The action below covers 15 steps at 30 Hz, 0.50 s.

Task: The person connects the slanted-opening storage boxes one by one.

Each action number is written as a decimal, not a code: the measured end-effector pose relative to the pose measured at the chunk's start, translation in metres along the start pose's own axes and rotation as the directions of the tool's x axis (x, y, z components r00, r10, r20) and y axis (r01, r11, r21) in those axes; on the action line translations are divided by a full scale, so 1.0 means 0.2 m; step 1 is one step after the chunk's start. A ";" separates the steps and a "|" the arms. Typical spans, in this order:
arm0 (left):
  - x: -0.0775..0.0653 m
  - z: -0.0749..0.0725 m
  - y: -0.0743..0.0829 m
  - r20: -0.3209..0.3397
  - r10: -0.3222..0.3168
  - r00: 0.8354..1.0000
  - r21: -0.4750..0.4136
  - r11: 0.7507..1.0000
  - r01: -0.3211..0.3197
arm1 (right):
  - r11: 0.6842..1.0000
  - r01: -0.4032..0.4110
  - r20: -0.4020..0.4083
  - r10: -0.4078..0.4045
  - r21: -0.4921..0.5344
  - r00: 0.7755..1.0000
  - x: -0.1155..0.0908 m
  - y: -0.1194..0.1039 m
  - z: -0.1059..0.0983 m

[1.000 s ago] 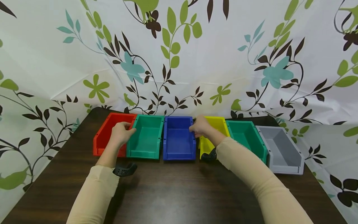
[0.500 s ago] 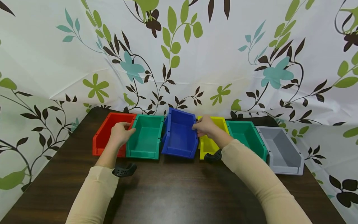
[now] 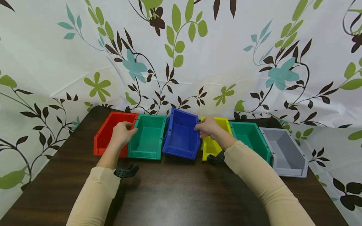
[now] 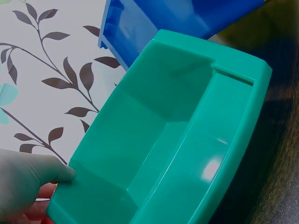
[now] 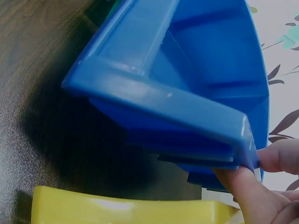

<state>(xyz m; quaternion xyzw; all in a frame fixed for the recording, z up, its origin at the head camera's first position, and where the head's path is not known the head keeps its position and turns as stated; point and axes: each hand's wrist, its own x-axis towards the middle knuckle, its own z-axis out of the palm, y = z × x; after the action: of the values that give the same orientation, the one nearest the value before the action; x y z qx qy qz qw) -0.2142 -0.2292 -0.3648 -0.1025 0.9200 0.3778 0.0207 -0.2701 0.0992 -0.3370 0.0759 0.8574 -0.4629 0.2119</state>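
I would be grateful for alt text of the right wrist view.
The person's right grip pinches the side wall of a blue bin tilted over a dark tabletop. Part of a yellow bin shows below, with a white leaf-patterned backdrop at right.

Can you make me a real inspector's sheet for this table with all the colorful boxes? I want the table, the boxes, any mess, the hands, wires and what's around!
Surface: dark brown wood-look table, a bit shiny.
Job's things: a row of bins, left to right: red bin, left green bin, blue bin, yellow bin, right green bin, gray bin. The blue bin is tilted.
Clutter: nothing seen.
Left hand: holds the left green bin's side edge.
Right hand: pinches the blue bin's right edge.
Cables: nothing seen.
Surroundings: white cloth behind the table, printed with leaves, flowers and birds.
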 end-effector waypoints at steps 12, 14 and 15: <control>0.01 -0.01 0.00 0.006 0.012 1.000 0.008 1.000 -0.012 | 0.982 0.140 -0.029 -0.145 -0.130 0.989 -0.07 -0.10 0.01; 0.01 0.00 -0.01 0.004 0.011 1.000 0.008 1.000 -0.011 | 0.977 0.149 -0.032 -0.155 -0.156 0.987 -0.09 -0.13 0.02; 0.01 0.00 -0.01 0.002 0.012 1.000 0.009 1.000 -0.012 | 0.970 0.158 -0.032 -0.166 -0.184 0.986 -0.10 -0.14 0.02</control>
<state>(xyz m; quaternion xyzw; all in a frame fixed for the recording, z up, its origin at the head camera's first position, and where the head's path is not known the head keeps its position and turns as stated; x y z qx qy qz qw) -0.2155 -0.2310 -0.3654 -0.0966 0.9223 0.3736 0.0201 -0.2597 0.0806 -0.3091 -0.0029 0.9040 -0.3968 0.1590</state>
